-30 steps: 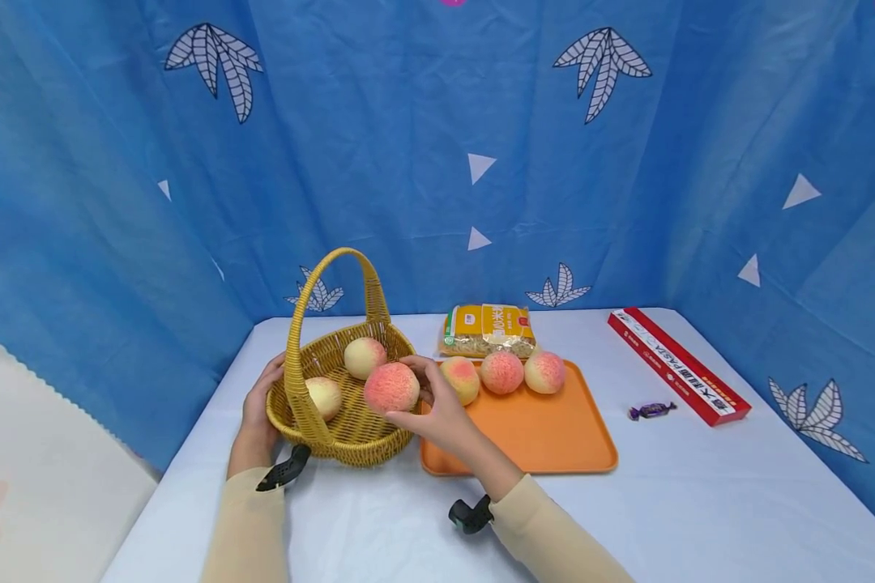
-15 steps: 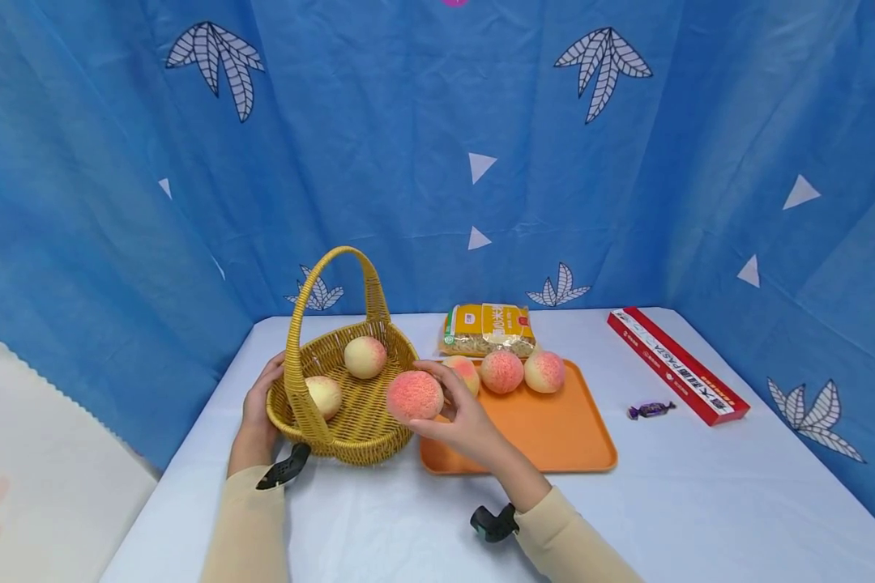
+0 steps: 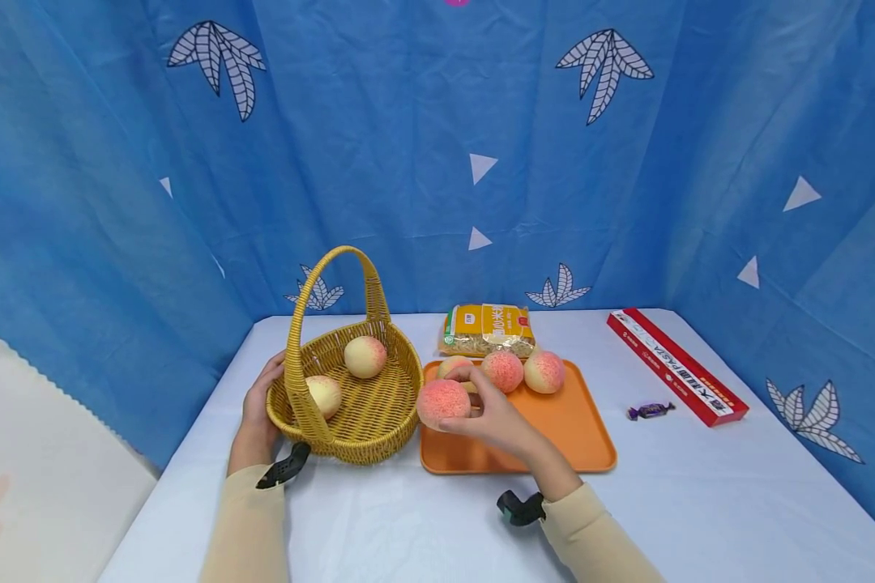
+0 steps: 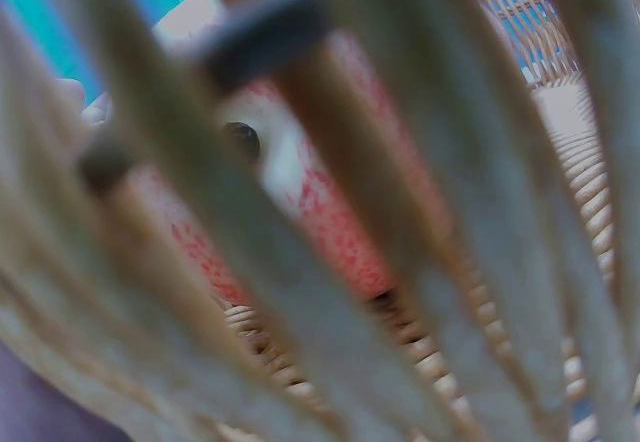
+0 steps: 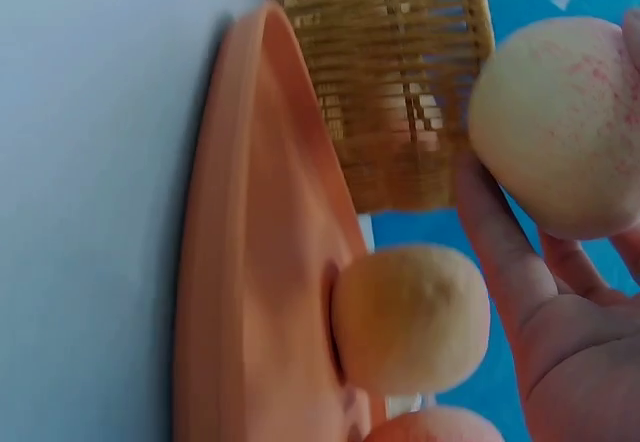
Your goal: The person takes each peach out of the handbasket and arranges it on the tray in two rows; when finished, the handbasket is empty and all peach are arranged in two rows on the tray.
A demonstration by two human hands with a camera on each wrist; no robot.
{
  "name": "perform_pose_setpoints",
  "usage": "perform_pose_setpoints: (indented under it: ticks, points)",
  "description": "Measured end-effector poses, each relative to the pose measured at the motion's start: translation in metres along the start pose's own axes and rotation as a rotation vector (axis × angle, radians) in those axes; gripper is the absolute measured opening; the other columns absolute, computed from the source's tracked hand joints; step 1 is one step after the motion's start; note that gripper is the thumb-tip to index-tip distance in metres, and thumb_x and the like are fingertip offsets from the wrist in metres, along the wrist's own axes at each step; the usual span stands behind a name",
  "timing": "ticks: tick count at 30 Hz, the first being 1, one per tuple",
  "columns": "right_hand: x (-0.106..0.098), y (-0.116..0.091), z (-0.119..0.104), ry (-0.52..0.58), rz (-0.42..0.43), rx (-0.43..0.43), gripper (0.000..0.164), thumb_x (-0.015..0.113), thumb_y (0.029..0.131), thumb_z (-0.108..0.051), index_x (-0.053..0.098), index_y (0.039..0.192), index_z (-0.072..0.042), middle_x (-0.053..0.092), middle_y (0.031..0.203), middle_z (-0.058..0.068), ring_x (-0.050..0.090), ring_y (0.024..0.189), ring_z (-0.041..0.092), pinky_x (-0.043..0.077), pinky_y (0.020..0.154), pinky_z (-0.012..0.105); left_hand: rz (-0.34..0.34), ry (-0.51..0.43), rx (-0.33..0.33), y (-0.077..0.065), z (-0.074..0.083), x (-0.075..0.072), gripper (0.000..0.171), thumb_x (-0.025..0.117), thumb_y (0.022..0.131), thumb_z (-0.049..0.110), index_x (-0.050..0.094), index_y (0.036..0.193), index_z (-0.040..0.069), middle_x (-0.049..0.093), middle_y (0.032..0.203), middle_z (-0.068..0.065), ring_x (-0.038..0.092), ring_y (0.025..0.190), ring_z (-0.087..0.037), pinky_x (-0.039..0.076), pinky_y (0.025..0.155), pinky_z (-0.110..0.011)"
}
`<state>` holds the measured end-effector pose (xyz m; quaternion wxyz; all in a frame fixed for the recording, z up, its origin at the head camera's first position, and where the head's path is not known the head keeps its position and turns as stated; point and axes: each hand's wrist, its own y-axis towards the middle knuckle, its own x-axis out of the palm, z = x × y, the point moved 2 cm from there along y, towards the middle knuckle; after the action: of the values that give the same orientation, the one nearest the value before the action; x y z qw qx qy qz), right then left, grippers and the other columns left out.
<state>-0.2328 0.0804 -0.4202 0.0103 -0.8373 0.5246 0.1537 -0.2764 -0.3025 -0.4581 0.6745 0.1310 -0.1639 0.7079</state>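
Note:
My left hand [image 3: 260, 401] rests against the left outer side of a yellow wicker basket [image 3: 379, 433] with a tall handle; its fingertips are partly hidden. Two pale, pink-blushed peaches, a back peach [image 3: 365, 357] and a left peach [image 3: 324, 397], lie inside. Between thumb and fingers, my right hand [image 3: 492, 413] holds a pink peach [image 3: 443, 402] above the left edge of an orange tray [image 3: 547, 445]. Behind that hand, a partly covered yellowish peach [image 3: 452, 366] sits on the tray, beside a redder peach [image 3: 502, 372] and a pale pink peach [image 3: 544, 372].
A yellow food packet [image 3: 488, 328] lies behind the tray. To the right are a purple-wrapped candy [image 3: 651, 411] and a long red pasta box [image 3: 678, 367]. Blue curtains [image 3: 437, 162] stand behind the white table [image 3: 379, 518].
My right hand has moved right with the pink peach, from over the basket to over the tray's left edge. My left hand and the basket stay in place.

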Motion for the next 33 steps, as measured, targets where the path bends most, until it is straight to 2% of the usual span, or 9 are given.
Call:
perform_pose_setpoints:
  ticks: [5,11,16,26,33]
  points:
    - [-0.013,-0.003,0.008,-0.053,-0.037,0.075,0.063,0.082,0.083,-0.031,0.044,0.133,-0.024,0.053,0.131,0.004,0.058,0.116,0.023,0.053,0.095,0.033,-0.005,0.000,-0.001,-0.001,0.000,0.000,0.037,0.031,0.109,0.026,0.039,0.145,0.027,0.049,0.138,0.013,0.043,0.129,-0.005,0.043,0.101,-0.013]
    - [-0.024,-0.007,0.021,-0.119,-0.114,0.138,0.063,0.081,0.083,-0.033,0.044,0.133,-0.022,0.049,0.134,0.001,0.052,0.122,0.024,0.048,0.101,0.034,-0.003,0.008,0.009,-0.002,0.000,0.000,0.035,0.032,0.109,0.026,0.042,0.142,0.028,0.050,0.136,0.013,0.045,0.125,-0.004,0.043,0.101,-0.013]
    - [-0.027,-0.008,0.028,-0.144,-0.152,0.128,0.058,0.082,0.081,-0.032,0.049,0.128,-0.023,0.053,0.131,0.000,0.049,0.124,0.024,0.046,0.103,0.037,-0.004,0.007,0.009,-0.001,0.000,0.000,0.035,0.031,0.109,0.025,0.043,0.142,0.028,0.051,0.131,0.016,0.046,0.122,-0.002,0.042,0.101,-0.013]
    - [-0.031,-0.008,0.036,-0.192,-0.173,0.121,0.047,0.081,0.082,-0.038,0.061,0.124,-0.028,0.061,0.123,-0.004,0.054,0.116,0.020,0.048,0.100,0.036,-0.018,-0.031,0.013,-0.001,0.000,0.000,0.032,0.030,0.110,0.022,0.047,0.136,0.029,0.059,0.122,0.020,0.052,0.116,0.000,0.044,0.099,-0.013]
    - [-0.033,-0.006,0.042,-0.220,-0.157,0.138,0.045,0.077,0.085,-0.043,0.062,0.127,-0.035,0.062,0.127,-0.010,0.054,0.119,0.016,0.044,0.108,0.040,-0.015,-0.040,0.011,-0.001,-0.001,-0.001,0.032,0.029,0.110,0.022,0.049,0.134,0.030,0.060,0.121,0.020,0.053,0.115,0.000,0.045,0.098,-0.013]
